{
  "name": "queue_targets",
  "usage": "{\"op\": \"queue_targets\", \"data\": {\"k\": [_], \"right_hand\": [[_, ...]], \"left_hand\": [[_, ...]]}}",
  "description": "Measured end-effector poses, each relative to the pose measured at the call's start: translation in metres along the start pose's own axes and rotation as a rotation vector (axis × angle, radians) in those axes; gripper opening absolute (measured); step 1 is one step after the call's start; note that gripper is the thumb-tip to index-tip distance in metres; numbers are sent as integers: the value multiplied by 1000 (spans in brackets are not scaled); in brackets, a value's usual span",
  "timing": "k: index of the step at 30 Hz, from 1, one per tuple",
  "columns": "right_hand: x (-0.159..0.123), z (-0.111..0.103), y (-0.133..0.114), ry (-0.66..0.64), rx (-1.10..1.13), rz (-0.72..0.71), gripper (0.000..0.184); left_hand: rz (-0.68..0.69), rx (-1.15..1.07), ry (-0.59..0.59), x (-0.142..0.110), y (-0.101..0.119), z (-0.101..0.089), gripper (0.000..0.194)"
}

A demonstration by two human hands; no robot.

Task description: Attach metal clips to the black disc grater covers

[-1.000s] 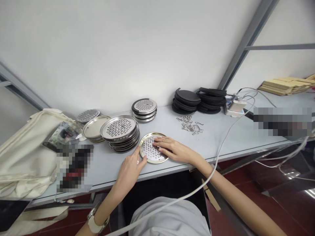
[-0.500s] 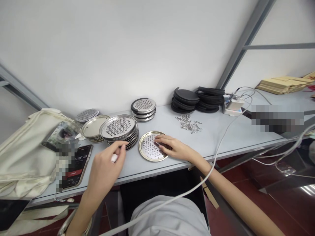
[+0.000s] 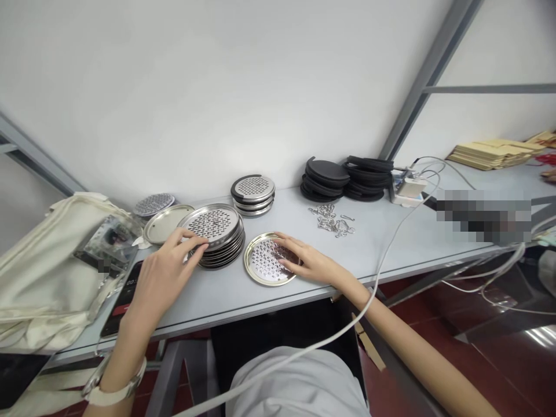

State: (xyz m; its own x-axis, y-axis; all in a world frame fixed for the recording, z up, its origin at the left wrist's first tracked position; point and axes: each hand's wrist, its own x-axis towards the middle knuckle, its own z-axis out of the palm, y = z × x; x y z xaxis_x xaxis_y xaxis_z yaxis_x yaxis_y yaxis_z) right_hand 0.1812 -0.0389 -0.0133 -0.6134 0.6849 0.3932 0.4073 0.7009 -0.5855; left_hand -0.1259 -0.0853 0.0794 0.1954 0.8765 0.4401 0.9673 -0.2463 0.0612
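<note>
My left hand point(image 3: 167, 266) is at a stack of round metal grater discs point(image 3: 223, 255), its thumb and fingers closed at the near left rim of the top grater disc point(image 3: 212, 223). To the right, a gold-rimmed grater disc point(image 3: 264, 263) lies flat on the table, holes and raised teeth showing. My right hand point(image 3: 306, 260) rests over its right side, fingers stretched and slightly apart. Behind the left hand is a plain pale round plate point(image 3: 167, 223), and another grater disc point(image 3: 154, 204) sits beyond it.
Farther back stand a short grater stack point(image 3: 254, 194) with black edging, black round pieces point(image 3: 325, 176) and small metal clips point(image 3: 332, 220). On the left are a cream cloth bag point(image 3: 52, 255) and a phone point(image 3: 125, 298). A white cable point(image 3: 377, 284) crosses over my right forearm.
My left hand has moved left and forward to the top grater disc's rim. A small white thing seen at its fingers before no longer shows. The right hand has barely shifted.
</note>
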Motion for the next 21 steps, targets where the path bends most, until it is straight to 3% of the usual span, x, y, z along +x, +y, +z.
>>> {"op": "queue_targets", "data": {"k": [4, 7, 9, 11, 14, 17, 21], "right_hand": [[-2, 0, 0, 120, -50, 80, 45], [-2, -2, 0, 244, -82, 114, 36], [-1, -3, 1, 309, -86, 124, 31], [-1, -3, 1, 348, -77, 124, 28], [-2, -3, 1, 369, -37, 140, 29], [-5, -4, 0, 383, 111, 186, 33], [-8, -8, 1, 416, 345, 251, 39]], "left_hand": [[22, 23, 56, 5, -4, 7, 23], [13, -61, 295, 7, 1, -1, 21], [9, -221, 443, 6, 10, -14, 16], [-47, -362, 513, 2, 23, -27, 11], [-169, -670, 614, -5, 44, -30, 13], [-393, -1195, 430, -9, 64, -4, 23], [-631, -1552, -59, -13, 81, 44, 27]]}}
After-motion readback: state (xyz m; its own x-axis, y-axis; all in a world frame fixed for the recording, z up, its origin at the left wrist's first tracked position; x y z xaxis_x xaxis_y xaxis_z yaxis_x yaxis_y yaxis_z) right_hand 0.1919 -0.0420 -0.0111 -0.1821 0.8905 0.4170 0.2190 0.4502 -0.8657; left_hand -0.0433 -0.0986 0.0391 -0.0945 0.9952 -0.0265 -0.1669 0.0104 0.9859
